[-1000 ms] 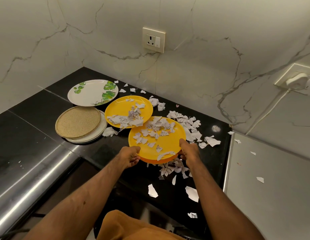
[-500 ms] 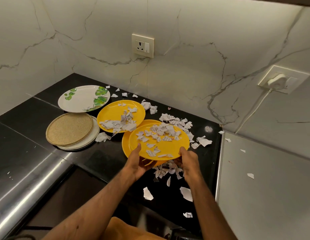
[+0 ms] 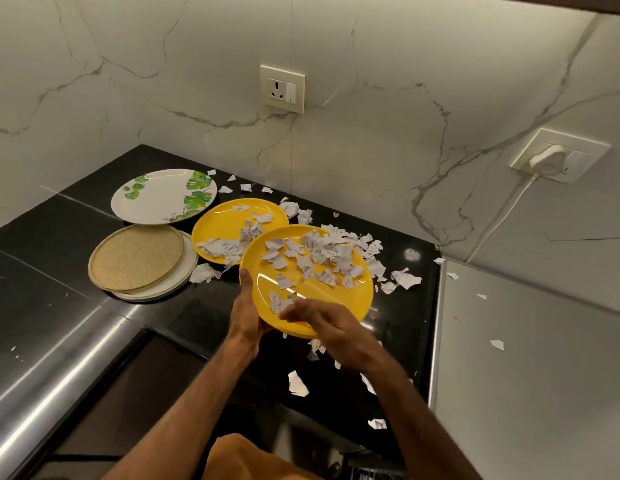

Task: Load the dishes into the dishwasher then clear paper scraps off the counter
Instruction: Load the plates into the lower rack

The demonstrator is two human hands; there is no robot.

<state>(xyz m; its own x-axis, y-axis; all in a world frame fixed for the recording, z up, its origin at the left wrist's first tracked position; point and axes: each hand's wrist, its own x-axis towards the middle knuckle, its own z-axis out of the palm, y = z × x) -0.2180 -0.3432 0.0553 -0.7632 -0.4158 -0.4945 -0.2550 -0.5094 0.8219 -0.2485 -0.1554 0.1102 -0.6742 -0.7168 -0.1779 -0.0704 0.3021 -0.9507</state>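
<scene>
My left hand [image 3: 247, 311] grips the near-left rim of a yellow plate [image 3: 350, 299] that is lifted and tilted above the black counter [image 3: 59, 237]. Several torn paper scraps [image 3: 312, 254] lie on its far half. My right hand [image 3: 331, 329] hovers over the plate's near edge, blurred, fingers apart, holding nothing I can make out. A second yellow plate [image 3: 225, 220] with scraps rests on the counter behind. A white plate with green leaves [image 3: 159, 199] sits further back left. A woven brown mat [image 3: 135, 258] lies on a stack of white plates [image 3: 187, 271].
More scraps are strewn on the counter around and under the lifted plate, one large piece [image 3: 297, 384] near the front edge. A grey appliance top [image 3: 530, 358] with a few scraps stands at right. Marble walls carry a socket [image 3: 282, 88] and a plugged outlet [image 3: 552, 159].
The yellow plate has been lifted off the counter and tilted. My right hand let go of its rim and now moves over its near edge; the left hand keeps hold.
</scene>
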